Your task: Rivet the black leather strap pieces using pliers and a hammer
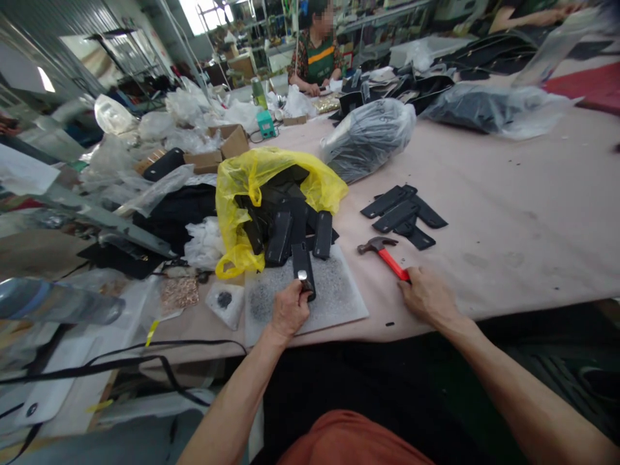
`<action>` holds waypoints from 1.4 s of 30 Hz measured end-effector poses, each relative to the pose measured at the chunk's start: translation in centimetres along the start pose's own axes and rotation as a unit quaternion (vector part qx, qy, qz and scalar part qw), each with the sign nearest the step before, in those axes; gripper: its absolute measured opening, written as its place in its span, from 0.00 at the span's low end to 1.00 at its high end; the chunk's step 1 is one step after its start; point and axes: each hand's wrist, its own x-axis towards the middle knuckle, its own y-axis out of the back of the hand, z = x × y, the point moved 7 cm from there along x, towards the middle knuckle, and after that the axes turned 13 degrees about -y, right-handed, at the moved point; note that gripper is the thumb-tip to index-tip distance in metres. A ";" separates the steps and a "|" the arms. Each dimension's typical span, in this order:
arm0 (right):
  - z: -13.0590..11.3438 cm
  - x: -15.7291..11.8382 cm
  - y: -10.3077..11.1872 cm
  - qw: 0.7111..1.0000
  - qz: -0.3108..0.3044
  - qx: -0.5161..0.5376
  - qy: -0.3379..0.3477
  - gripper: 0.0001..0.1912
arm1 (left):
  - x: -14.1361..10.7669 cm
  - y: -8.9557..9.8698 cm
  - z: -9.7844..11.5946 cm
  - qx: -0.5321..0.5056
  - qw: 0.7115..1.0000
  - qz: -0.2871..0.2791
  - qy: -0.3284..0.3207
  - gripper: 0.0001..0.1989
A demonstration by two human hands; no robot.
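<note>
My left hand (291, 309) is closed on a small metal tool with a shiny round top, over a black strap piece (304, 261) lying on a speckled grey-white slab (339, 290). To the right, my right hand (429, 296) grips the end of the red handle of a claw hammer (390, 261), whose dark head rests on the table. Behind the slab, a yellow plastic bag (232, 187) lies open with several black pieces (279, 237) spilling from its mouth. Several more black pieces (397, 215) are piled beyond the hammer.
Left of the slab are a white tray of dark bits (225, 300), copper-coloured bits (180, 292) and a plastic bottle (58, 301). Stuffed clear bags (371, 135) and a cardboard box (234, 142) stand farther back. A person (317, 55) sits across the table.
</note>
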 end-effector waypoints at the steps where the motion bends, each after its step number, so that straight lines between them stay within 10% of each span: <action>1: 0.3 0.2 -0.3 0.999 -0.035 0.021 -0.018 0.10 | 0.0 0.0 0.0 -0.001 1.000 0.003 -0.003 0.08; 7: -1.4 -1.1 -0.4 0.897 -0.235 0.344 -0.151 0.09 | 0.1 0.5 0.4 -0.025 0.999 0.025 -0.021 0.08; 13: -6.2 -5.8 10.9 0.940 0.094 0.318 0.083 0.11 | 0.5 1.0 1.0 -0.038 0.999 0.027 -0.021 0.08; 17: -10.5 -9.9 14.7 0.915 0.123 0.231 0.307 0.12 | 0.5 1.1 1.0 -0.037 0.998 0.033 -0.027 0.08; 42: -11.9 -10.5 14.4 0.933 0.072 0.112 0.334 0.15 | 0.6 0.9 1.0 -0.023 0.999 0.025 -0.033 0.07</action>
